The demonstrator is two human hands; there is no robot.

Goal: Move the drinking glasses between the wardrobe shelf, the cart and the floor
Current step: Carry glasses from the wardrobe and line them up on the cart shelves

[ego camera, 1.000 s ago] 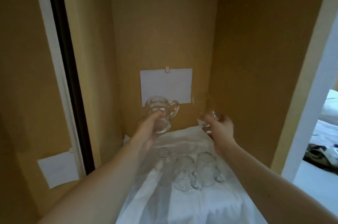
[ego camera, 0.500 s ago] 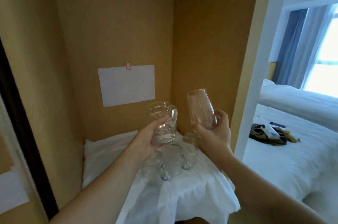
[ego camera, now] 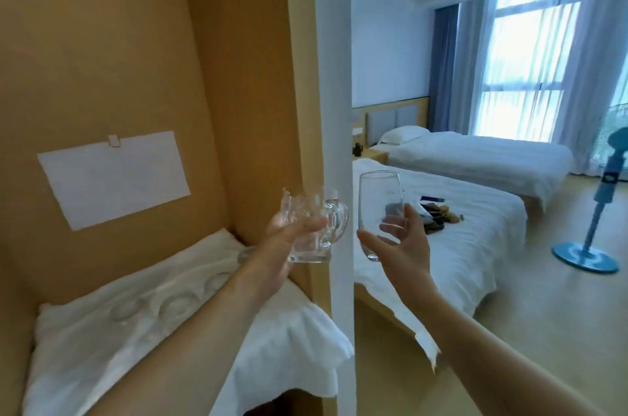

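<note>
Right of wardrobe shelf (ego camera: 170, 330): left hand (ego camera: 272, 256) grips glass mug (ego camera: 312, 228), right hand (ego camera: 404, 245) grips tall glass (ego camera: 379, 208). Carrying step; next needs cart or floor, both unseen.

Wardrobe shelf (ego camera: 306, 290) covered by a rumpled white cloth (ego camera: 102, 341), its edge overhanging the front; several clear glasses (ego camera: 176, 303) stand on the cloth.

Left hand (ego camera: 285, 245) grip curled, right hand (ego camera: 404, 245) grip curled, arms outstretched
</note>
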